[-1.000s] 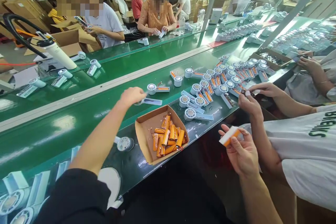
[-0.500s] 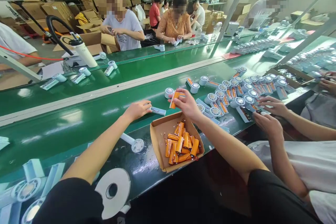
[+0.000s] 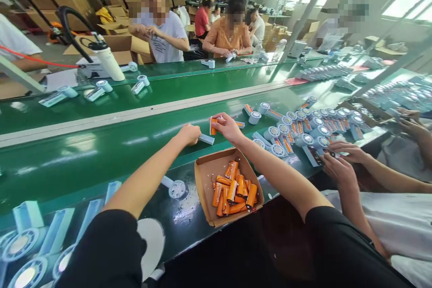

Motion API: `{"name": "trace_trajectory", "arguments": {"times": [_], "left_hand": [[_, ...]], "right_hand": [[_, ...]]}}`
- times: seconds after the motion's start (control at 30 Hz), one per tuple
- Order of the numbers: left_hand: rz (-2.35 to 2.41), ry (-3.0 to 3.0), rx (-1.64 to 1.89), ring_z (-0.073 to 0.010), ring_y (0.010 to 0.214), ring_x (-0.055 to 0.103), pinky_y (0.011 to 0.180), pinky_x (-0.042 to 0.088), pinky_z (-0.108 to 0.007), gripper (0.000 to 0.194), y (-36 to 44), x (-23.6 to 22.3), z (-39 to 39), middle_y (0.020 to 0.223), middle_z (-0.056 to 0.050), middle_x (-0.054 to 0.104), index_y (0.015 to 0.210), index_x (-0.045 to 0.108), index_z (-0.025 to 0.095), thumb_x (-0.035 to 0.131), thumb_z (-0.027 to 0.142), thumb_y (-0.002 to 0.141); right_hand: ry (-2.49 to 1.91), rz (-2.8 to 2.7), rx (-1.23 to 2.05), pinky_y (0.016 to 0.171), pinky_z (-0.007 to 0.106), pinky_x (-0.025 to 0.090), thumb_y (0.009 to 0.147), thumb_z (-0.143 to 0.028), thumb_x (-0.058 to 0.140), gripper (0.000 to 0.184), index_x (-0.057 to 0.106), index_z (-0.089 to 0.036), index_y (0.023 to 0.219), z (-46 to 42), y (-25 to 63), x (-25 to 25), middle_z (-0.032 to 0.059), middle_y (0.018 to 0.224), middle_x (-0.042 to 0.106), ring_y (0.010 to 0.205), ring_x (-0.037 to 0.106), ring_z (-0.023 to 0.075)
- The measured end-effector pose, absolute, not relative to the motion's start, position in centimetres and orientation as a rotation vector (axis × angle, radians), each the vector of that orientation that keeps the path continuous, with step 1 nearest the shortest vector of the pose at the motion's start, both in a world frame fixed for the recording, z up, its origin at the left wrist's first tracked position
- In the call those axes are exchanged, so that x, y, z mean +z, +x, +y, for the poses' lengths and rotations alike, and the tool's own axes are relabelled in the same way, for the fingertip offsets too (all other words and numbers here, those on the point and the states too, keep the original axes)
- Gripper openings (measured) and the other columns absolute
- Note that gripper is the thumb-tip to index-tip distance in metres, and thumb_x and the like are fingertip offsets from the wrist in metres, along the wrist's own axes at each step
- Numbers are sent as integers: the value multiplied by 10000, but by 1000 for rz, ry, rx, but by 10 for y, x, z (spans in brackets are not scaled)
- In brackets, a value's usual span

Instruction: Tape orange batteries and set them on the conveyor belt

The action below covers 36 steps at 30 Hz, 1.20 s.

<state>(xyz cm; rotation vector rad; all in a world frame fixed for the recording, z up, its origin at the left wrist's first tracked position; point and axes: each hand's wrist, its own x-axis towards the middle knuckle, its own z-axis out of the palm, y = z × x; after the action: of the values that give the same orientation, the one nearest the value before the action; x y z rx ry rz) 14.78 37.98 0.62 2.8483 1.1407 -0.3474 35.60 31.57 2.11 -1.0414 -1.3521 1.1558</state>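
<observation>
Fingers of the right hand point(image 3: 228, 127) clamped an orange battery point(image 3: 213, 127) outside the blue handle point(image 3: 206, 139) the left hand point(image 3: 189, 135) gripped; nearby fans point(image 3: 272, 132) had batteries, with more boxed point(image 3: 204, 189).

Open green belt point(image 3: 84, 144) lies left of the hands, bounded beyond by a pale rail point(image 3: 151, 109); rightward, clustered fan units point(image 3: 300, 128) block the way, and the carton's raised walls point(image 3: 202, 193) obstruct low passage nearer the body.

Battery cells point(image 3: 232, 187) lie in the box point(image 3: 206, 189), right of a lone fan point(image 3: 178, 190) on the bench point(image 3: 187, 222)
</observation>
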Motion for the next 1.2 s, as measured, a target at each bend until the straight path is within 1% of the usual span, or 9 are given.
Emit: {"name": "trace_trajectory", "arguments": {"times": [0.1,0.23,0.4,0.5,0.63,0.7,0.9,1.07,1.2], "left_hand": [[1118,2781,-349,-234,1119,687,1053,549,-488,283,155,0,391,1199,-80,730,1133,726,183,691,434,1006],[1116,2777,-285,-264,1267,640,1154,482,-542,298,153,-8,387,1330,-99,699,1183,721,193,686,435,1013],[1126,2802,-217,-291,1353,585,1186,453,-580,263,150,-11,377,1397,-108,662,1202,713,185,696,365,1010],[1139,2779,-213,-271,1274,633,1121,521,-539,268,156,-7,382,1347,-104,680,1203,709,189,685,383,1019],[1122,2746,-236,-239,1159,680,1027,586,-478,278,164,1,389,1283,-95,701,1206,704,191,680,401,1025],[1117,2742,-232,-243,1170,677,1034,582,-483,278,165,2,388,1291,-96,697,1210,702,191,686,394,1021],[1147,2722,-157,-261,1232,648,1075,560,-513,287,170,-3,378,1350,-108,670,1238,694,192,683,382,1022],[1199,2609,-58,-237,1143,682,1006,598,-471,298,180,6,384,1297,-99,690,1234,691,192,682,402,1023],[1303,2493,78,-235,1121,691,986,605,-467,325,184,10,383,1278,-98,694,1254,680,183,667,419,1032]], "right_hand": [[-1083,-1409,1155,786,341,593,708,-530,840,445,641,-245,986,319,357,10,-8,830,749,811,718,199],[-1159,-1495,1092,725,332,576,737,-432,795,309,707,-218,942,318,357,3,3,791,740,709,681,182],[-1271,-1574,960,810,342,591,799,-358,749,249,746,-214,1003,320,361,2,26,886,776,807,730,196],[-1340,-1631,873,838,351,594,825,-335,739,251,753,-212,1044,321,365,2,23,849,785,834,751,212],[-1402,-1743,762,875,355,597,857,-285,717,186,751,-211,1024,320,368,1,45,940,824,916,773,225],[-1429,-1815,714,885,352,599,877,-250,699,163,748,-205,1025,318,369,0,47,944,830,917,779,220],[-1529,-2072,572,841,321,606,929,-176,691,263,753,-224,1180,313,373,1,30,894,832,838,790,204],[-1665,-2258,389,856,359,601,959,-215,717,208,790,-217,1154,309,385,14,97,997,835,938,803,279],[-1741,-2409,310,859,370,590,1003,-265,674,225,797,-239,1190,307,380,21,109,1047,831,992,792,305]]}}
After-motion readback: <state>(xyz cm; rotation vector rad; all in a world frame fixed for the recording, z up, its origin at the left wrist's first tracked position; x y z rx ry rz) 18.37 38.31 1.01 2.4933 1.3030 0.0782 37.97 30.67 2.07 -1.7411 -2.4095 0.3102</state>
